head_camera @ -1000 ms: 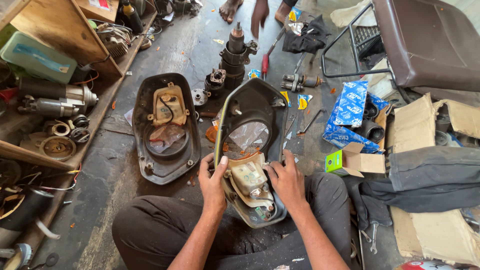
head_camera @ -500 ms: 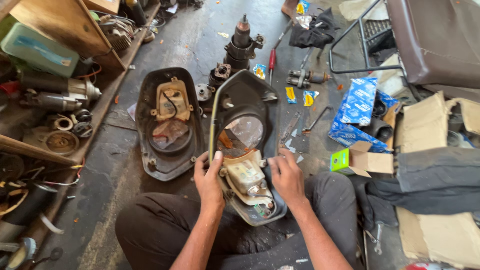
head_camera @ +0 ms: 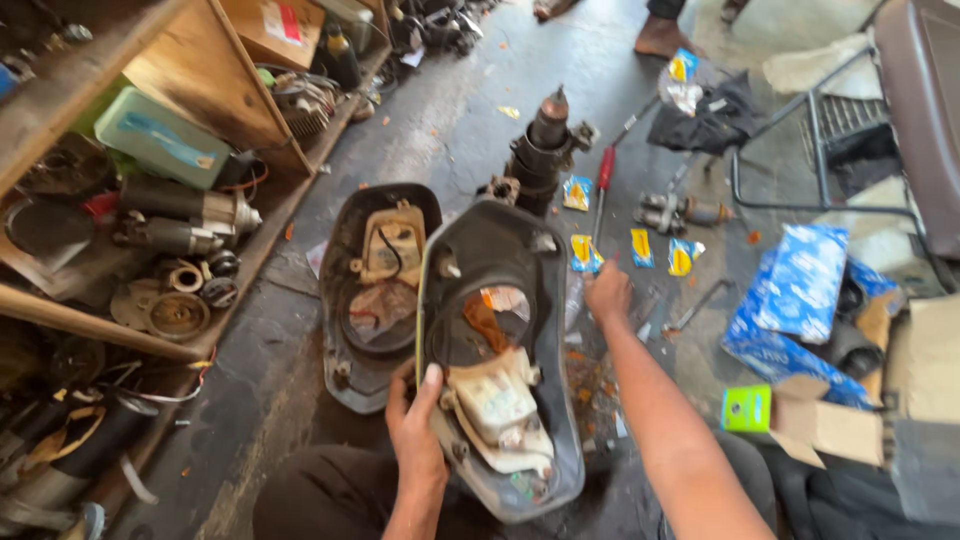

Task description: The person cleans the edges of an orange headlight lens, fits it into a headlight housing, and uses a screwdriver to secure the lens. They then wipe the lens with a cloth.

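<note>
Head view: left hand [head_camera: 415, 430] grips headlight housing [head_camera: 500, 350]; blue box [head_camera: 795, 300] right.

Two housings [head_camera: 500, 340] [head_camera: 375, 290], four yellow sachets [head_camera: 576, 192] [head_camera: 584, 253] [head_camera: 641, 247] [head_camera: 681, 256]

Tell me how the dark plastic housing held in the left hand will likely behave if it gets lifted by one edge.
The dark housing looks like a rigid moulded shell, so it probably keeps its shape. The left hand alone props it tilted, so it is likely fairly light. The pale part mounted inside could make it bottom-heavy.
</note>
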`<state>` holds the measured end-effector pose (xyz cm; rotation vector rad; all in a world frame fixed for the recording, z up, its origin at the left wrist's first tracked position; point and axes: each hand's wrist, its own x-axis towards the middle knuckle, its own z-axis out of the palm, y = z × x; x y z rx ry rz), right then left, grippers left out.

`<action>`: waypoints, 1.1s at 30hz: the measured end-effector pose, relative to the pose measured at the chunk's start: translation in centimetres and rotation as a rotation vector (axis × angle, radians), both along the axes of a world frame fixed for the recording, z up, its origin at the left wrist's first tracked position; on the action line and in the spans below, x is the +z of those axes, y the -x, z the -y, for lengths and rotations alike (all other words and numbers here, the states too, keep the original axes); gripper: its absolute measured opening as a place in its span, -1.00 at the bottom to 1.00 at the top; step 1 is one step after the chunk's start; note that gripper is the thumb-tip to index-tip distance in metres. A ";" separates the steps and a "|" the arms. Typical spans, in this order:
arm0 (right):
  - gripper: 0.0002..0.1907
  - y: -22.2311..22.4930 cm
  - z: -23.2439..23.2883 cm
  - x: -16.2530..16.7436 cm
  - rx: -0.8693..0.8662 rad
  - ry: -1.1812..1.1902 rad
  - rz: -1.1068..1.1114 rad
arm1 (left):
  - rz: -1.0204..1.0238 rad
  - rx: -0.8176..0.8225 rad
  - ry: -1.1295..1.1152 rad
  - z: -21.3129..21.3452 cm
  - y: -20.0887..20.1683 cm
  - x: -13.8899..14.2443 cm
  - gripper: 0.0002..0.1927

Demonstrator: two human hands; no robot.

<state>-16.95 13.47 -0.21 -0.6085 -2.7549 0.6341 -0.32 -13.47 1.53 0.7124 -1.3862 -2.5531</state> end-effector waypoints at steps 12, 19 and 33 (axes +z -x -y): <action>-0.59 -6.5 -2.2 0.0 0.074 1.520 0.117 | -0.063 0.152 0.050 2.1 0.7 0.1 -0.64; -0.39 -21.4 -2.3 4.5 0.489 1.639 -0.147 | 0.005 0.070 -0.086 0.8 -1.1 3.3 -0.59; -0.54 -30.3 -4.1 21.7 0.683 1.187 -0.749 | 0.129 -0.360 -0.024 -5.9 -3.5 -3.5 -0.46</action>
